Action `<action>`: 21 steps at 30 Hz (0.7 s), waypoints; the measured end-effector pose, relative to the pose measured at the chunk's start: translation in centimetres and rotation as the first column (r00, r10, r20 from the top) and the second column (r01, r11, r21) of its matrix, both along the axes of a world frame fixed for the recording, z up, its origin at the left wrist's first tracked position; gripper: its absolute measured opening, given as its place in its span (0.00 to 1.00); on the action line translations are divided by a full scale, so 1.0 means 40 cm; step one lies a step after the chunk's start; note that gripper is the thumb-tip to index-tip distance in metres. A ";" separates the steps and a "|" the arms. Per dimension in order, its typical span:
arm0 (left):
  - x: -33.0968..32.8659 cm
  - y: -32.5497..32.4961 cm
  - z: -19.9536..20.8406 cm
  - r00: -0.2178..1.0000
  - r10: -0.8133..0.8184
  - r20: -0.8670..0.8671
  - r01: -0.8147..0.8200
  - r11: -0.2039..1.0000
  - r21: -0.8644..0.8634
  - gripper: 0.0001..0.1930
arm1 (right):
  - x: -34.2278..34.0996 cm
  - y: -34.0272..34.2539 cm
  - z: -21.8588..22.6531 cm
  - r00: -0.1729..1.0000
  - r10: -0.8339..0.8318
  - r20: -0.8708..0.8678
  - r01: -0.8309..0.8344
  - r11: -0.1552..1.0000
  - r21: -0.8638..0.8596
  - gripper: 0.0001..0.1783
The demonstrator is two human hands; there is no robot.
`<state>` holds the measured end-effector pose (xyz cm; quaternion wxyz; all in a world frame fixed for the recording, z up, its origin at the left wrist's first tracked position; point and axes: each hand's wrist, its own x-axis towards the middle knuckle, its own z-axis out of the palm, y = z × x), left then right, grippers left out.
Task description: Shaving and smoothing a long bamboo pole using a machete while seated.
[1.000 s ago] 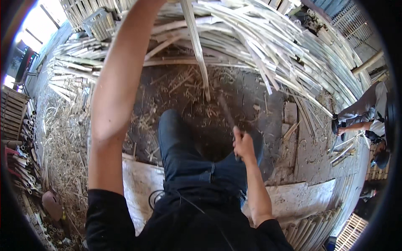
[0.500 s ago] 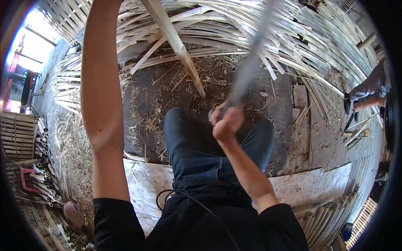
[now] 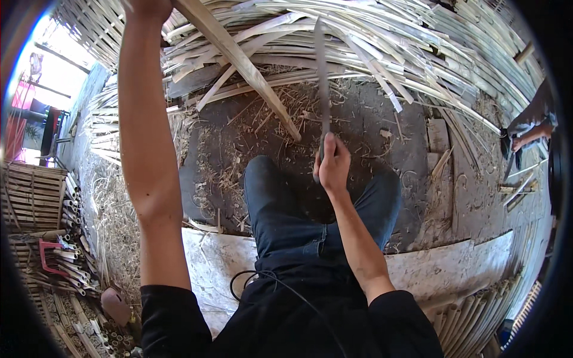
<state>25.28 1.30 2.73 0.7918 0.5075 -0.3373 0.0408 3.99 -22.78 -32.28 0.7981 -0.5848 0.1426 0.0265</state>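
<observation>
My right hand (image 3: 334, 165) is closed around the handle of a machete (image 3: 323, 77), its long narrow blade pointing up and away from me above the ground between my knees. At the top edge my left hand (image 3: 149, 8) shows only in part, with its fingers mostly cut off. It is at the upper end of a split bamboo piece (image 3: 236, 55), which slants down to the right. The lower tip of that piece hangs or rests near the ground beyond my knees; contact cannot be made out.
Long bamboo strips (image 3: 412, 56) lie heaped across the far side. Shavings (image 3: 209, 173) litter the dark ground mat. At the right edge another person's hand (image 3: 528, 138) holds a blade. Bamboo poles (image 3: 471, 316) lie at the near right, and a pink saw frame (image 3: 48, 256) at the left.
The machete, blurred and tilted right before, now stands more upright and farther left. My left hand has come into view at the top, and the bamboo piece slants more.
</observation>
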 end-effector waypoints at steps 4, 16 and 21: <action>0.105 0.162 -0.016 0.944 -0.303 -0.128 0.256 0.921 -0.293 0.19 | -0.006 0.082 0.044 0.880 -0.269 0.392 0.124 0.926 0.357 0.19; 0.092 0.210 -0.074 0.969 -0.241 -0.057 0.209 0.920 -0.331 0.17 | -0.099 0.093 -0.331 0.997 0.077 -0.008 -0.074 0.921 -0.381 0.30; 0.049 0.207 -0.051 0.971 -0.231 -0.065 0.199 0.927 -0.317 0.14 | -0.083 0.062 0.201 0.944 -0.040 0.327 -0.049 0.964 0.261 0.23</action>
